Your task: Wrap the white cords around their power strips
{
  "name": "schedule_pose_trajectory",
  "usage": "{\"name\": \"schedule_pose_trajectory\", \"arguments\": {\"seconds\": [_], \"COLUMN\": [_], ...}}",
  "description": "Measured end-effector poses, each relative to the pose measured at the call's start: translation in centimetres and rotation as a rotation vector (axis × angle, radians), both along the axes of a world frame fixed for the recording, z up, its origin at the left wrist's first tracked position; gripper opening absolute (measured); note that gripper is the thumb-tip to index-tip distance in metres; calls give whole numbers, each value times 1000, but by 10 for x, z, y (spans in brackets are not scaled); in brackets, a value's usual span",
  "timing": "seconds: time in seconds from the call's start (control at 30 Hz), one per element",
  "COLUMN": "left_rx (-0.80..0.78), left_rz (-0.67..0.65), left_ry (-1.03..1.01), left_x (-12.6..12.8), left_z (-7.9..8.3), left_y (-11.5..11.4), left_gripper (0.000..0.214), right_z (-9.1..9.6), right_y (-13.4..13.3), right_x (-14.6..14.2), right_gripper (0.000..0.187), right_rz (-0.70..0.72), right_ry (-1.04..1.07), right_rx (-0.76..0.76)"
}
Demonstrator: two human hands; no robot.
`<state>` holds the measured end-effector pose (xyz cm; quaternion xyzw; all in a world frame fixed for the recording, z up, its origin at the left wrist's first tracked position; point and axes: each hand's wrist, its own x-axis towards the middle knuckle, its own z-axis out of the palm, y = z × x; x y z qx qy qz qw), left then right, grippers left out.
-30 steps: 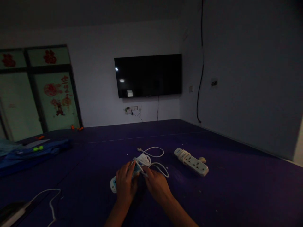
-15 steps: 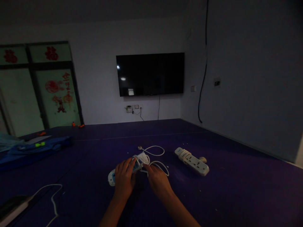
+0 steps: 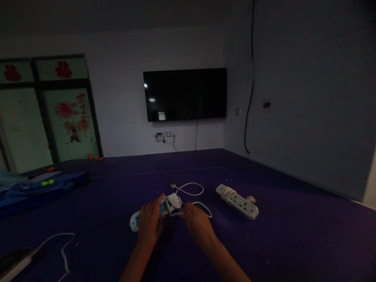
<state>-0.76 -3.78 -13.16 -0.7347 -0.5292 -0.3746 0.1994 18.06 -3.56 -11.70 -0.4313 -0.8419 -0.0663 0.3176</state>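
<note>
My left hand (image 3: 151, 220) is wrapped over the middle of a white and blue power strip (image 3: 135, 221) lying at a slant on the purple floor. Part of a white cord (image 3: 209, 211) is wound around the strip's far end, and the rest lies in loops. My right hand (image 3: 196, 220) pinches this cord just right of the strip. The cord's plug (image 3: 173, 186) rests on the floor beyond. To the right lies a second, white power strip (image 3: 245, 207) with its own cord wound around one end.
A white cable (image 3: 64, 252) runs from a dark device (image 3: 14, 262) at the lower left. Blue cloth (image 3: 63, 185) lies at the left. On the far wall hangs a television (image 3: 186, 94), and a black cable (image 3: 248, 113) dangles at the right.
My right hand has drawn the cord slightly away from the strip and lower. My left hand and the strip have shifted a little to the left.
</note>
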Motion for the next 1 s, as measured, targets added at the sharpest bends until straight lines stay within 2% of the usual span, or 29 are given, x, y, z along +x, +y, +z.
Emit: {"name": "schedule_pose_trajectory", "arguments": {"seconds": [0.1, 0.23, 0.43, 0.57, 0.8, 0.9, 1.0], "left_rx": [-58, -171, -270, -293, -357, -415, -491], "left_rz": [-109, -188, -224, -235, -377, -420, -493], "left_ry": [31, 65, 120, 89, -3, -132, -277], "left_x": [3, 10, 25, 27, 25, 28, 31], "left_z": [6, 13, 11, 10, 18, 17, 15], "left_y": [-5, -13, -20, -21, -30, -34, -38], "left_gripper": [60, 68, 84, 84, 83, 83, 85], "right_z": [1, 1, 4, 5, 9, 8, 5], "right_y": [2, 2, -7, -7, 7, 13, 20], "right_x": [7, 14, 10, 10, 22, 28, 32], "right_gripper": [13, 11, 14, 15, 9, 10, 23], "right_rz": [34, 147, 287, 277, 289, 276, 268], "right_ry": [-22, -3, -57, -13, 192, 332, 527], "right_rx": [141, 269, 218, 198, 42, -100, -312]}}
